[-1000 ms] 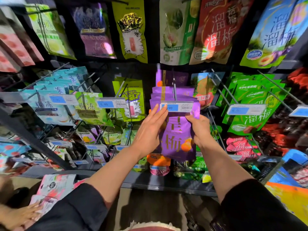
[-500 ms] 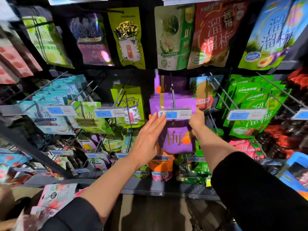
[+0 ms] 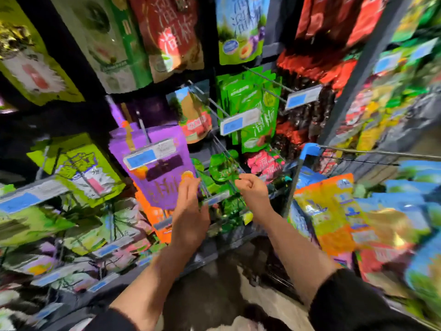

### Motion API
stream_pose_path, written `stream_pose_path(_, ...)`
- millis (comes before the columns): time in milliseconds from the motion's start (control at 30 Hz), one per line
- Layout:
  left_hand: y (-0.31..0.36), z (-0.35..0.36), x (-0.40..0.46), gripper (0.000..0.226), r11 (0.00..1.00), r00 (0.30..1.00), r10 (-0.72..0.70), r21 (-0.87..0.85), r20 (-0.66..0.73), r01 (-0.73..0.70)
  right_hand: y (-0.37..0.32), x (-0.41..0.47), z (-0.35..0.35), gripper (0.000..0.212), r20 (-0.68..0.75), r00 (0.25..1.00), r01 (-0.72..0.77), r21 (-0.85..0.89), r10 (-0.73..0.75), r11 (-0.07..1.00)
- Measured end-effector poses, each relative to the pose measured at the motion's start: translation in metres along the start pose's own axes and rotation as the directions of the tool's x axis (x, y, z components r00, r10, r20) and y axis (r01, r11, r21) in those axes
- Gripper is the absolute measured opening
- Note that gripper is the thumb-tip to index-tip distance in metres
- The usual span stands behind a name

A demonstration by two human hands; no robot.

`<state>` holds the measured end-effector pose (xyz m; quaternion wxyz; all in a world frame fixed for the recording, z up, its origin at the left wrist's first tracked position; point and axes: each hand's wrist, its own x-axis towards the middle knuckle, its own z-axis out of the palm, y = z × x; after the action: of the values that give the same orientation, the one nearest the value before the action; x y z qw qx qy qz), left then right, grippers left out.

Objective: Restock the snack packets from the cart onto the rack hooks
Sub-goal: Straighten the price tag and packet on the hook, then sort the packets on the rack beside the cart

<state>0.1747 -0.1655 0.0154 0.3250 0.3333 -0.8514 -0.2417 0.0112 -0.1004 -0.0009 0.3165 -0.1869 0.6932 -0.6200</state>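
— Hands?
— Left hand (image 3: 189,218) is flat with straight fingers touching the purple packet's (image 3: 155,163) lower edge; right hand (image 3: 253,191) is loosely curled, holding nothing.
— Around them?
— Cart (image 3: 307,151) to the right; green packets (image 3: 253,111) hang behind.

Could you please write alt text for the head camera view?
Two bare hands reach toward a rack of hanging snack packets: the left hand sits just below a purple packet on its hook, and the right hand, loosely curled, holds nothing. A cart of packets stands at right; the picture is blurred.
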Motion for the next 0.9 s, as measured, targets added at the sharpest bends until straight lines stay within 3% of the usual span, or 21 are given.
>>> stream_pose_path(133, 0.045, 0.052, -0.002, 0.046, 0.978, 0.969, 0.138, -0.183, 0.205, -0.101, -0.003, -0.026, -0.068, 0.011, -0.206, 0.975, 0.070, -0.046, -0.078, 0.996)
stream_pose_path(267, 0.099, 0.096, -0.006, 0.042, 0.942, 0.885, 0.212, -0.328, 0.415, -0.072, -0.002, -0.051, -0.143, 0.009, -0.405, 0.908, 0.080, -0.086, -0.108, 0.993)
stream_pose_path(367, 0.134, 0.129, -0.012, 0.035, 0.920, 0.846, 0.286, -0.376, 0.450, -0.111, 0.010, -0.063, -0.198, 0.021, -0.524, 0.847, 0.015, -0.150, -0.092, 0.989)
stream_pose_path(467, 0.150, 0.167, -0.015, 0.037, 0.938, 0.775, 0.290, -0.329, 0.562, -0.113, 0.025, -0.069, -0.246, 0.009, -0.616, 0.787, -0.098, -0.194, -0.044, 0.976)
stream_pose_path(567, 0.151, 0.201, -0.020, 0.057, 0.975, 0.676, 0.181, -0.219, 0.715, -0.029, 0.042, -0.060, -0.280, 0.006, -0.624, 0.776, -0.170, -0.341, -0.088, 0.925)
stream_pose_path(700, 0.145, 0.243, -0.018, 0.069, 0.989, 0.622, -0.021, -0.073, 0.783, 0.126, 0.048, -0.038, -0.302, 0.014, -0.570, 0.816, -0.267, -0.517, -0.094, 0.813)
stream_pose_path(800, 0.152, 0.267, -0.017, 0.058, 0.907, 0.558, -0.186, -0.077, 0.809, 0.414, 0.051, -0.023, -0.310, 0.021, -0.498, 0.867, -0.326, -0.556, 0.007, 0.765)
stream_pose_path(900, 0.168, 0.284, -0.024, 0.065, 0.812, 0.463, -0.300, -0.032, 0.834, 0.582, 0.063, -0.015, -0.313, 0.017, -0.344, 0.925, -0.352, -0.620, 0.160, 0.701)
